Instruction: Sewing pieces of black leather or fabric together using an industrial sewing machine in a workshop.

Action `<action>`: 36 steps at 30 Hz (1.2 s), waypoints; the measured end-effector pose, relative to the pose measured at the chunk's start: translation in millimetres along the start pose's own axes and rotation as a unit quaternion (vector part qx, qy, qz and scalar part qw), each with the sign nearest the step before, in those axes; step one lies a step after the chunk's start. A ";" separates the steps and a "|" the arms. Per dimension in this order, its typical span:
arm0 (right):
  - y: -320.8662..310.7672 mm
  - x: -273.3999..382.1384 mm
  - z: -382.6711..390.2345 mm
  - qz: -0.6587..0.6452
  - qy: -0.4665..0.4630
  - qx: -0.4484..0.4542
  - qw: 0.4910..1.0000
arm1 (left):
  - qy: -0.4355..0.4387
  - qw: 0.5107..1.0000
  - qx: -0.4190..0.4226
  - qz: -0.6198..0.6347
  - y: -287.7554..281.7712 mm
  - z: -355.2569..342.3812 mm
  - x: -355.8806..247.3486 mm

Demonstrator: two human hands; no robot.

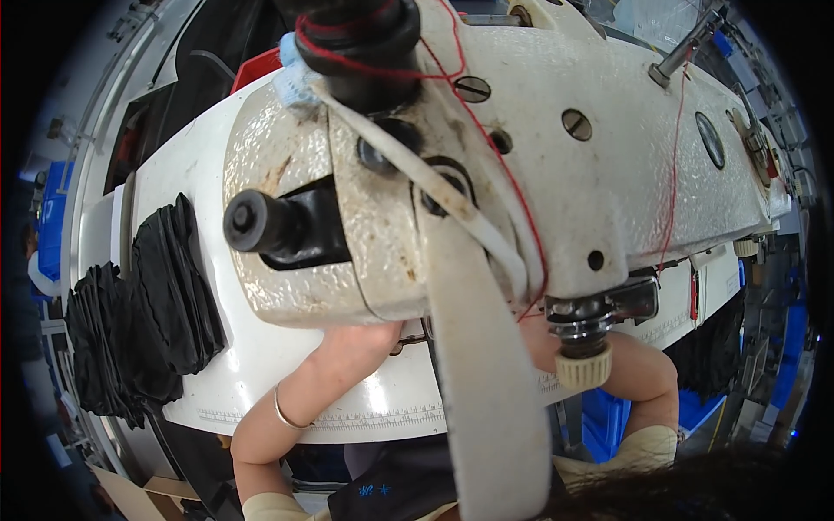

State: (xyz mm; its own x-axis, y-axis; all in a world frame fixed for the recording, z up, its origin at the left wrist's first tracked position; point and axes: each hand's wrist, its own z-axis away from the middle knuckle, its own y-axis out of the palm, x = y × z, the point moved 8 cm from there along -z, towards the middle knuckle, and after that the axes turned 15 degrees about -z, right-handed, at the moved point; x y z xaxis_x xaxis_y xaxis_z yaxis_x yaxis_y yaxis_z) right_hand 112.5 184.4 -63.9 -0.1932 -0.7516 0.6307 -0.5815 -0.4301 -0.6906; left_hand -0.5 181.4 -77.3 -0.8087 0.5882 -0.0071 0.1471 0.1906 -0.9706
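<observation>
A white industrial sewing machine [512,165] fills the middle of the view and hides most of both hands. My left hand [372,340] reaches beneath the machine's head from the left, and its fingers are out of sight. Behind a pale, strap-like part [486,382] and the tension knob [584,369], my right hand [540,346] comes in from the right. Its fingers cannot be seen either. Both forearms rest near the front of the white table [373,408]. Red thread [504,161] runs down over the machine. Anything held under the head is hidden.
Stacked black fabric pieces [178,295] hang at the table's left edge. More black fabric [708,347] is at the right. Blue bins [605,425] stand below the table's front right. A printed ruler scale runs along the near edge, and a cardboard box [130,495] sits lower left.
</observation>
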 end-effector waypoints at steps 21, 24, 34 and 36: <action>-43.6 37.3 3.4 0.184 -0.168 0.035 0.968 | -0.038 0.991 -0.022 -0.127 -84.8 -0.3 -17.0; -26.7 63.8 10.4 0.264 -0.309 0.078 0.910 | -0.009 0.988 -0.061 -0.142 -93.4 -9.3 -15.4; -24.2 42.5 -2.5 0.103 -0.175 -0.056 0.978 | 0.065 0.992 -0.024 -0.109 -91.9 -25.7 -48.2; -23.2 46.0 3.8 0.132 -0.176 -0.065 0.973 | 0.073 0.989 -0.098 -0.081 -97.2 -24.8 -48.0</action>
State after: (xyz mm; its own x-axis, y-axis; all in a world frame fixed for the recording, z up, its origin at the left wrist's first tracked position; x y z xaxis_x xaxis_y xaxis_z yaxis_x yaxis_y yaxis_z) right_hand 120.0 157.9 -20.2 -0.0788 -0.9620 0.2613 -0.6475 -0.1499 -0.7471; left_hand 38.2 154.1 23.3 -0.7421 0.6418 0.1935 0.1416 0.4322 -0.8906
